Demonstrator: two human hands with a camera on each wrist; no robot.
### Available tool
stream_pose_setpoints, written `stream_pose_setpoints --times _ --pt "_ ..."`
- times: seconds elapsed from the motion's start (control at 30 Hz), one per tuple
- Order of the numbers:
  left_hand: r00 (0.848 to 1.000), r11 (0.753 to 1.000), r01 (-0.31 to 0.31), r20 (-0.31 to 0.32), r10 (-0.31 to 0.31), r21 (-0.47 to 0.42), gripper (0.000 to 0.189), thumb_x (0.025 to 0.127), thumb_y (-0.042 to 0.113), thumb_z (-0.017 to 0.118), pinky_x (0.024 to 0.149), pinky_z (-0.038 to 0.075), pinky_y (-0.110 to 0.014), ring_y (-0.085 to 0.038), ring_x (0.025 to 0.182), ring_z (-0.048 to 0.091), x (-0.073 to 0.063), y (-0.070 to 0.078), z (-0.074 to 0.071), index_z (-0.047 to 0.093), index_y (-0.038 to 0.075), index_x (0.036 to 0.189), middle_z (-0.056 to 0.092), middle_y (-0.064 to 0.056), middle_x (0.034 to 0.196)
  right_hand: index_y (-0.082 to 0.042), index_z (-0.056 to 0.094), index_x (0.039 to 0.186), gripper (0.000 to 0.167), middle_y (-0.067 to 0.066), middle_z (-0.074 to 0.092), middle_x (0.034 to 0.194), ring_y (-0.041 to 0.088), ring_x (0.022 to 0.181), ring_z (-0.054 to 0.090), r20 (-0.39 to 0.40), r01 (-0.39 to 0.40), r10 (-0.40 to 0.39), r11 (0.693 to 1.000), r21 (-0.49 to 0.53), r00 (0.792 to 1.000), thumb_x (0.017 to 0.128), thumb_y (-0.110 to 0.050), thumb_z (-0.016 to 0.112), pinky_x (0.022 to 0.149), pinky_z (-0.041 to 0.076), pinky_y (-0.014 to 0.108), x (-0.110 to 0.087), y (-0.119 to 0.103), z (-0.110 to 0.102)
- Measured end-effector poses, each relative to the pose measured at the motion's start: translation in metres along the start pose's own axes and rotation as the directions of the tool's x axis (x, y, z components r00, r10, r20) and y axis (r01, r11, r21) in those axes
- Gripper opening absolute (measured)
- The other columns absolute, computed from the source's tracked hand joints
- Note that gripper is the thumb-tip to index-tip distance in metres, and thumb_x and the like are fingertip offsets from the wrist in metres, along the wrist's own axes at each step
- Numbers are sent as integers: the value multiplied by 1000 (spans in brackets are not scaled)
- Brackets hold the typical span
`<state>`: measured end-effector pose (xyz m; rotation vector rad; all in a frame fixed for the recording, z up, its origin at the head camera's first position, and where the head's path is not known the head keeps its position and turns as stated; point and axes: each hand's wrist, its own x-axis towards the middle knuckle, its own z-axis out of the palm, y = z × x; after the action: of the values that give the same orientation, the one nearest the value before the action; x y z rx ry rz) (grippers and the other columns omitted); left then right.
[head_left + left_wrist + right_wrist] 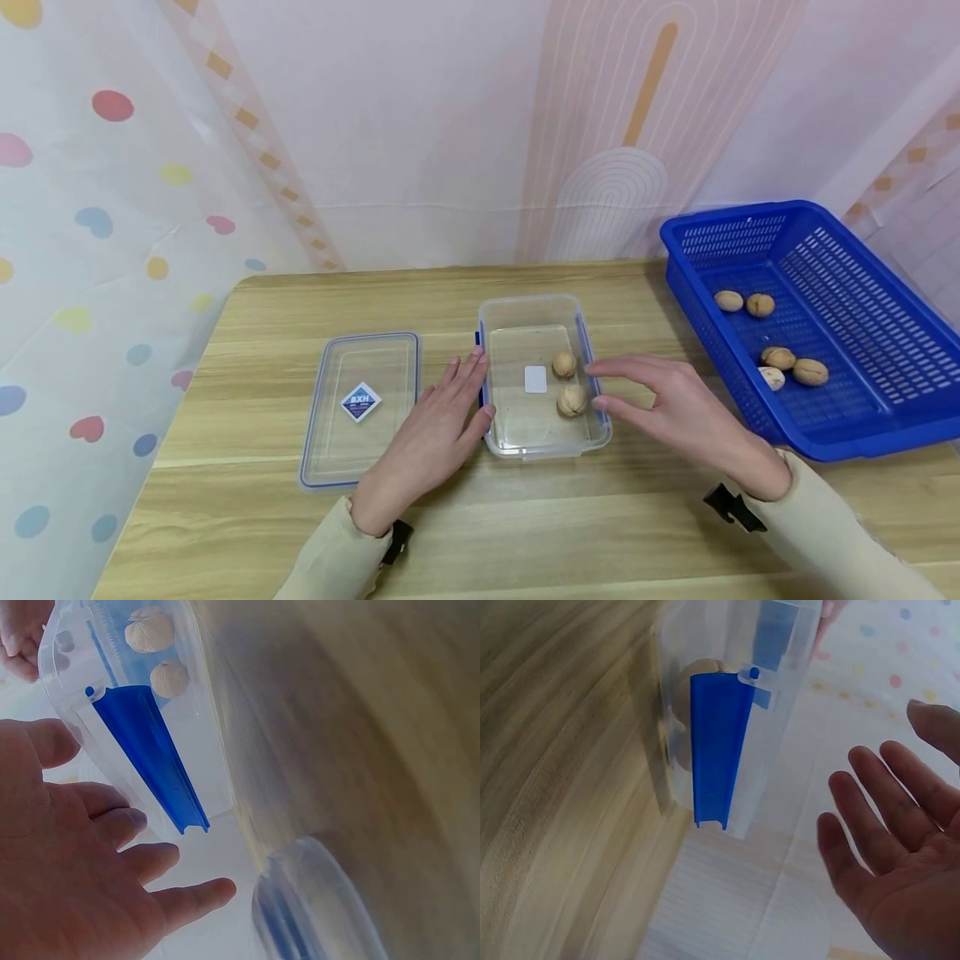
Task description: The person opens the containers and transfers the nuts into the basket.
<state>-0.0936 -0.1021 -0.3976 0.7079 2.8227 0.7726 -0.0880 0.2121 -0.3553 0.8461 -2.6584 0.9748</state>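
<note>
A clear plastic food box (517, 433) with blue side latches stands uncovered on the table, two walnuts (572, 400) inside toward its right wall. Along the left wall lies my left hand (438, 425), fingers extended and palm toward the box; its fingertips are at the rim. My right hand (675, 408) is at the opposite wall, thumb and fingers spread, holding nothing. In the right wrist view its fingers (866, 817) are apart from the hanging blue latch (720, 746). Another blue latch (150, 750) hangs beside my left fingers.
A clear lid (322, 417) with a blue seal and a diamond-shaped label lies left of the box, close to my left wrist. To the right, a blue plastic basket (675, 258) holds several walnuts (810, 372). A patterned cloth (420, 150) hangs behind the wooden table (525, 533).
</note>
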Motion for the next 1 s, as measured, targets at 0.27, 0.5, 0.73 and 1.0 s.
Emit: stream_pose_setpoints --times 0.27,0.5,0.73,1.0 --pt "1000 1000 -2 2 2 -2 64 111 38 43 115 28 -70 -35 157 16 0 0 1 23 7 164 13 -2 171 -8 74 126 39 6 74 124 29 116 70 94 -25 28 999 -36 995 90 -21 82 97 56 49 9 1 7" --pt "1000 1000 -2 6 2 6 65 111 39 42 116 27 -70 -35 157 15 0 -1 0 22 8 165 12 -3 171 -3 68 134 52 16 68 135 39 128 61 179 -3 22 994 -110 984 89 -25 83 105 48 57 15 2 9" --pt "1000 1000 -3 1 3 6 65 111 37 44 115 28 -70 -35 157 16 1 -1 0 23 8 164 13 -3 171 -2 65 138 65 14 65 139 38 137 54 273 40 25 972 -231 962 87 -37 85 113 39 59 21 2 15" --pt "1000 1000 0 -4 0 2 64 111 36 45 115 28 -70 -35 157 16 1 0 1 23 7 164 14 -3 171 -3 70 127 64 10 68 127 30 121 62 249 116 -44 952 -284 968 79 -41 91 106 47 55 26 6 26"
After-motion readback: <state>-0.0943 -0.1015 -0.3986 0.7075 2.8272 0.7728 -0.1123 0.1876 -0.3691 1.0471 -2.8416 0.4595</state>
